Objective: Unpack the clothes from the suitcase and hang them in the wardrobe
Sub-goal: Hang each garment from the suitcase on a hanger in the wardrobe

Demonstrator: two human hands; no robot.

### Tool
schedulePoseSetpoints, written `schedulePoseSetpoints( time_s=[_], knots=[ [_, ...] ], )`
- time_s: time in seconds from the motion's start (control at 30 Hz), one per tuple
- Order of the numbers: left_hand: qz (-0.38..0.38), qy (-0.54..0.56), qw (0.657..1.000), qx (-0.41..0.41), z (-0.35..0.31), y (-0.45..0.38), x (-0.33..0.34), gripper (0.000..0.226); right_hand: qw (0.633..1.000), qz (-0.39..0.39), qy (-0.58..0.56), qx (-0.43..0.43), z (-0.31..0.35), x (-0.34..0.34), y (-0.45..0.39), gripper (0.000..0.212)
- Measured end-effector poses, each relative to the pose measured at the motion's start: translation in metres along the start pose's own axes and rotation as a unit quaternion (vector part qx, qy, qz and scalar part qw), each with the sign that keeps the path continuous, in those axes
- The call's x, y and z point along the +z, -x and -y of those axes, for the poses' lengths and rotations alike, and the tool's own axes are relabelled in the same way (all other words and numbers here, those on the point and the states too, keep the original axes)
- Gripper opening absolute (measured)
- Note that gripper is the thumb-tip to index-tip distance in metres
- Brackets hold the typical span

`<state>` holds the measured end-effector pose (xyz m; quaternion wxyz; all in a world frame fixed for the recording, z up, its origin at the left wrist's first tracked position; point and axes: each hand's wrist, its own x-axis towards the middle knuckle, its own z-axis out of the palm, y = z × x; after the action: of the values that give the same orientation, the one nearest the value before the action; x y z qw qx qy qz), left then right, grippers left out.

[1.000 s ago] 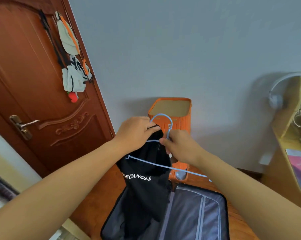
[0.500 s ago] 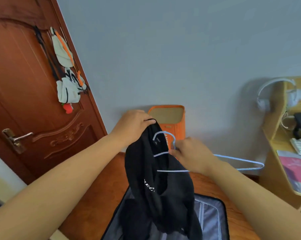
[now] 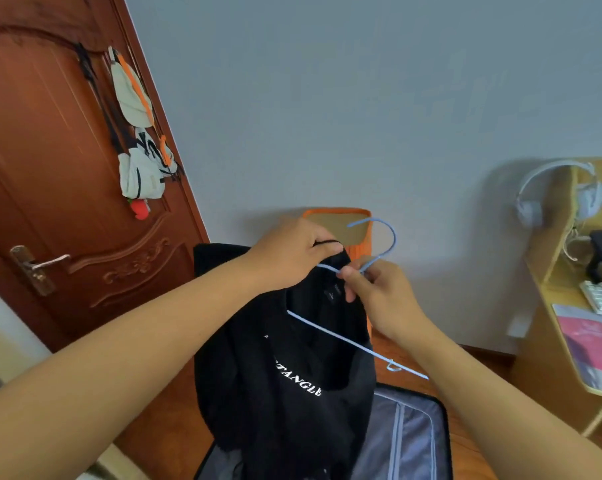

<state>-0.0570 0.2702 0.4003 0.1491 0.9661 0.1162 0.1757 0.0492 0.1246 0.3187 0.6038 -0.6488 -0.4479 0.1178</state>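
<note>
Gripping black shirt (image 3: 292, 368), white letters "TANGL" readable; hanger (image 3: 358, 344) inside.

Orange bin (image 3: 360, 252) just behind hanger (image 3: 344, 337)

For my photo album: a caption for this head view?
Two hands fit a black shirt onto a blue hanger above an open suitcase.

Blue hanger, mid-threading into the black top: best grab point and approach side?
Grip the blue hanger at its neck, just under the hook, coming from the right, as the right hand does. The hook curves free above the black top; the left arm is buried in the collar that the left hand holds, so the neck is the bare, stiff part.
</note>
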Motion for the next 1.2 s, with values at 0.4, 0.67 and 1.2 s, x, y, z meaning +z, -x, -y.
schedulePoseSetpoints(
  time_s=[0.4,0.67,1.2],
  knots=[
    [-0.052,-0.407,0.892,0.188,0.032,0.017,-0.066,0.022,0.972,-0.174,0.127,-0.094,0.015,-0.004,-0.025,0.015],
    [-0.057,-0.373,0.925,0.033,0.042,0.041,-0.088,0.037,0.918,0.235,0.273,-0.164,-0.049,0.075,0.028,0.064],
    [-0.219,-0.353,0.904,0.103,0.150,0.145,-0.112,0.033,0.814,0.176,0.452,-0.320,-0.083,-0.032,-0.043,0.057]
  ],
)
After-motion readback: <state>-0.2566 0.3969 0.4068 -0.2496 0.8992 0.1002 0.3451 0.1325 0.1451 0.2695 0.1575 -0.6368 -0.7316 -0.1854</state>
